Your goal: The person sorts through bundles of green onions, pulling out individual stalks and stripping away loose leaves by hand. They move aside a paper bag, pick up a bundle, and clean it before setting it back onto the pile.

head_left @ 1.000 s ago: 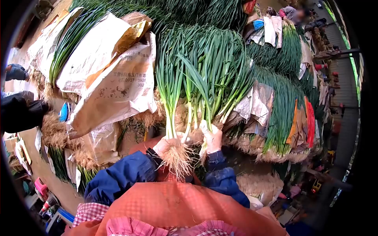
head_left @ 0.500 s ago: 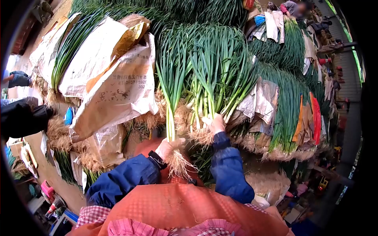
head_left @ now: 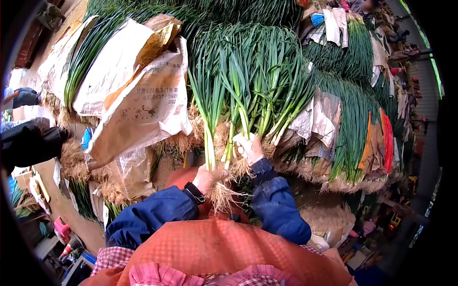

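Note:
In the head view my left hand (head_left: 205, 178) is closed around the white lower stems of a bunch of green onions (head_left: 209, 138). Their pale roots (head_left: 222, 196) hang below the fist toward my apron. To the right, my right hand (head_left: 249, 148) grips the stems of more green onions (head_left: 244, 120), close beside the left bunch. Long green leaves from both bunches lie up over the large pile of green onions (head_left: 272, 62). More loose stems (head_left: 288, 119) rest just right of my right hand.
A printed white sack (head_left: 152, 102) covers onions on the left. Further bundles with pale sacks (head_left: 324, 114) lie to the right, near a red strip (head_left: 386, 138). Someone's dark-clad leg (head_left: 36, 145) is at the far left. Another person (head_left: 358, 5) is at the upper right.
My right hand has moved slightly left and up, drawing green onion stems out toward the left bunch. My left hand has shifted a little to the right, still holding its bunch.

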`<state>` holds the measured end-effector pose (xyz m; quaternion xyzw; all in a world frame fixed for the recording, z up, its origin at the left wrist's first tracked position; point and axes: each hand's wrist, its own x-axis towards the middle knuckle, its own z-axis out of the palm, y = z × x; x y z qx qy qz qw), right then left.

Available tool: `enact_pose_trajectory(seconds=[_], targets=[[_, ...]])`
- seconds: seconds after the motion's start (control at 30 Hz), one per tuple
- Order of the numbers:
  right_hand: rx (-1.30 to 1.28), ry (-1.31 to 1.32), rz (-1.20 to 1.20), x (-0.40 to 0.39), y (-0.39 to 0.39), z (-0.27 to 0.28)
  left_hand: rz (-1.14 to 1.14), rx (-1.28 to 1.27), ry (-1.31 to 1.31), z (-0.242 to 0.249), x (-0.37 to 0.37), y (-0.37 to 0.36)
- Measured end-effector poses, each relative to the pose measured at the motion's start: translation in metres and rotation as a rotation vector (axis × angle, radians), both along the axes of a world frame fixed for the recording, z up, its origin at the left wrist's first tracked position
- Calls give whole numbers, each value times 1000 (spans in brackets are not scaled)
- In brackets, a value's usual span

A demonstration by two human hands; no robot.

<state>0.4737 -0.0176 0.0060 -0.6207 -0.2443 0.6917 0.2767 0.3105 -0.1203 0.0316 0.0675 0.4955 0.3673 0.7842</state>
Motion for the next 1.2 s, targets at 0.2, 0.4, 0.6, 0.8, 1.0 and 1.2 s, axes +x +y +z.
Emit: enact_pose_trajectory(seconds=[0.2, 0.4, 0.6, 0.8, 1.0, 1.2], targets=[[153, -204, 31, -13, 15, -52, -72, 27, 79, 18, 3, 5], [188, -147, -352, 10, -41, -12, -17, 23, -92, -6, 4, -28], [156, 5, -344, -25, -80, 31, -28, 71, 79, 32, 4, -4], [538, -237, 156, -1, -79, 12, 1, 27, -34, 4, -3, -13], [5, 811, -358, 36, -125, 69, 69, -230, -335, 17, -23, 2], [-38, 198, -211, -22, -81, 3, 35, -88, -633, 4, -36, -13]])
